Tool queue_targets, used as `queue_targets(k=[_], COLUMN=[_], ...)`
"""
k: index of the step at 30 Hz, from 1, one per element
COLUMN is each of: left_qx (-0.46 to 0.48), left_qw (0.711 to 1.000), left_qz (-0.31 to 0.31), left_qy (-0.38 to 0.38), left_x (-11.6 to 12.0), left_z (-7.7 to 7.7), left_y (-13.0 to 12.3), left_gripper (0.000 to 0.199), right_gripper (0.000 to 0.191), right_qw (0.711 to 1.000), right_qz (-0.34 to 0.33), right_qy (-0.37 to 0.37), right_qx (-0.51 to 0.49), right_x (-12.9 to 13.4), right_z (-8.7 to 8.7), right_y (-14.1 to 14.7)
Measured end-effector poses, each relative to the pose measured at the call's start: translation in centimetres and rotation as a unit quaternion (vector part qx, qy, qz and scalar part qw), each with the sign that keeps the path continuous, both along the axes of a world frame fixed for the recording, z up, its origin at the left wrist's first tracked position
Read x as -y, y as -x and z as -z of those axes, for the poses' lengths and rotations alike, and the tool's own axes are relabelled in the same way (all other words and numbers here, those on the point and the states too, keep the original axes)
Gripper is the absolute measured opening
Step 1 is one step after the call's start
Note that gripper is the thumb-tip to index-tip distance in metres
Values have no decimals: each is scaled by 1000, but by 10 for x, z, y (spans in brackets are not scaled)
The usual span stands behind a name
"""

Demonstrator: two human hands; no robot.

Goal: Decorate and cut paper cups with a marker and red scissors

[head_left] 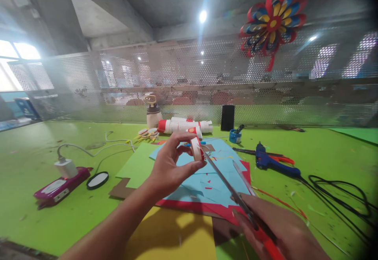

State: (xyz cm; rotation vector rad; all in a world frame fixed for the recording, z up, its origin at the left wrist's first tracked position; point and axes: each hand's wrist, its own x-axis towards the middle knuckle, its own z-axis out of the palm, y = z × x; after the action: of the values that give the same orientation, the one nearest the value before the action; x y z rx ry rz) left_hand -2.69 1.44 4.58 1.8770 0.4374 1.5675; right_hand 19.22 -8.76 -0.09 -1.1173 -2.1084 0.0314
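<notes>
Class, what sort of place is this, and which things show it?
Probably a craft workspace: coloured sheets lie on a green table, a blue glue gun lies to their right, and the right hand holds scissors.

From where I stand, I see a short white ring [195, 150], red along one edge, pinched between the left hand's [168, 169] thumb below and fingers above, tilted on its side with that red edge facing away from the palm. The scissors [245, 208], red-handled with long steel blades, run forward from the right hand's [277, 217] grip, spread wide; one tip meets the ring's red edge, though contact is unclear.
</notes>
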Motion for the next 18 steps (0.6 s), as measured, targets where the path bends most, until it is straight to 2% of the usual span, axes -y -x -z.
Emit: queue_targets(k=[4, 11, 18], left_qx=[0, 11, 7], left_qw=[1000, 999, 999], left_qz=[-10, 18, 29], left_qy=[3, 31, 23], left_x=[1, 2, 0], left_z=[0, -3, -4], left_y=[-1, 0, 1], left_gripper=[43, 45, 44], right_gripper=[20, 21, 24], right_qw=[1000, 1000, 998], right_qz=[9, 5, -16], right_qy=[-9, -9, 51], right_qx=[-23, -10, -35], right_x=[1, 1, 2], right_z=[-2, -7, -14], right_y=[2, 0, 0])
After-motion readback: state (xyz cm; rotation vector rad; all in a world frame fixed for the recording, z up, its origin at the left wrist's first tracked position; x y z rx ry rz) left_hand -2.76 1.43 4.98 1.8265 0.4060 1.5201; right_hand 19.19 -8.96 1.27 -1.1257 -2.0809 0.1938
